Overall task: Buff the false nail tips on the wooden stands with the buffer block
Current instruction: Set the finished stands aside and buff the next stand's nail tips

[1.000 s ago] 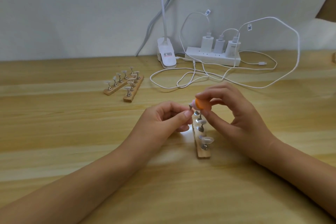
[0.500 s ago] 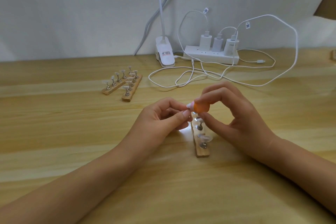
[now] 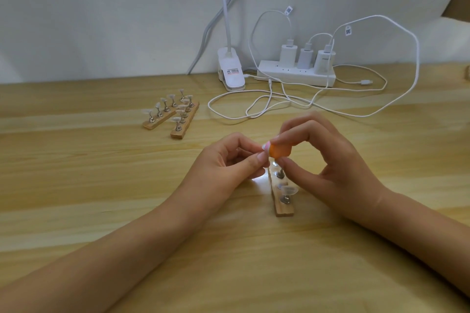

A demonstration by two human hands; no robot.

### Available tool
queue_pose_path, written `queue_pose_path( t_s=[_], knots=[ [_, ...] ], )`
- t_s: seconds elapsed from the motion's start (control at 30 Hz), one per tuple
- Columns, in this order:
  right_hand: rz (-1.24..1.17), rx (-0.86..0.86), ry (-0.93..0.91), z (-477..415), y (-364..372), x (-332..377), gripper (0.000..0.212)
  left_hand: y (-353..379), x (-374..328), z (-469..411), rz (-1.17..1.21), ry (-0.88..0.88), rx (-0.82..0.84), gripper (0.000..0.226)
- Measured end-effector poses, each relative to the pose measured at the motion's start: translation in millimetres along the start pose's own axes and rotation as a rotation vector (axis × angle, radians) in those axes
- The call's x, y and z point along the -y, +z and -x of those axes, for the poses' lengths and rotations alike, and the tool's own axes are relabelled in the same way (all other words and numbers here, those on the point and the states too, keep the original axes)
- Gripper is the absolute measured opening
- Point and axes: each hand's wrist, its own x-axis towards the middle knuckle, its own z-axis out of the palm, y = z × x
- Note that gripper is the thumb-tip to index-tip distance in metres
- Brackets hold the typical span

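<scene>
Orange buffer block [image 3: 281,151] pinched between thumb and forefinger of right hand [image 3: 330,168], touching a pale nail tip [image 3: 265,147] that left hand [image 3: 229,168] pinches. Both are held above the far end of the near wooden stand [image 3: 283,207]. Two more stands [image 3: 173,117] sit well apart, back left on table [image 3: 76,185].

Soft, even light fills the room, bright enough everywhere. A small white glare sits on the table [image 3: 76,185] just beside the near wooden stand [image 3: 283,208]. Shadows are faint and soft-edged. The table's far edge bows with the wide lens; the held nail tip [image 3: 266,146] looks smeared.
</scene>
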Motion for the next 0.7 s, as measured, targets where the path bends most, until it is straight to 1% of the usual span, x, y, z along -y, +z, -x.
queue_pose_path(
  t_s=[0.1, 0.23, 0.37, 0.5, 0.6, 0.67, 0.7],
  knots=[
    [-0.001, -0.005, 0.035, -1.5, -1.6, -1.4, 0.018, -0.7, 1.1, -0.6, 0.007, -0.01, -0.013, 0.007],
    [0.013, 0.005, -0.002, 0.3, 1.3, 0.9, 0.016, 0.3, 0.5, 0.1, -0.032, 0.002, -0.012, 0.015],
    [0.018, 0.005, 0.025, -1.7, -2.2, -1.6, 0.022, 0.4, 0.8, -0.4, -0.069, 0.004, -0.028, 0.006],
    [0.035, 0.008, -0.015, -1.1, -1.1, 0.5, 0.023, 0.3, 1.1, 0.4, -0.101, 0.022, -0.023, 0.013],
    [-0.026, -0.001, 0.053, -1.9, -4.3, -2.3, 0.028, 0.1, 1.4, 0.9, -0.119, 0.024, -0.025, 0.006],
    [-0.077, -0.004, 0.087, -2.1, -3.4, -0.8, 0.03, -0.6, 2.1, 0.9, -0.145, 0.035, -0.027, 0.01],
    [-0.077, -0.002, 0.073, -1.7, -2.2, 0.8, 0.031, -0.5, 2.1, 1.0, -0.16, 0.042, -0.027, 0.012]
  ],
)
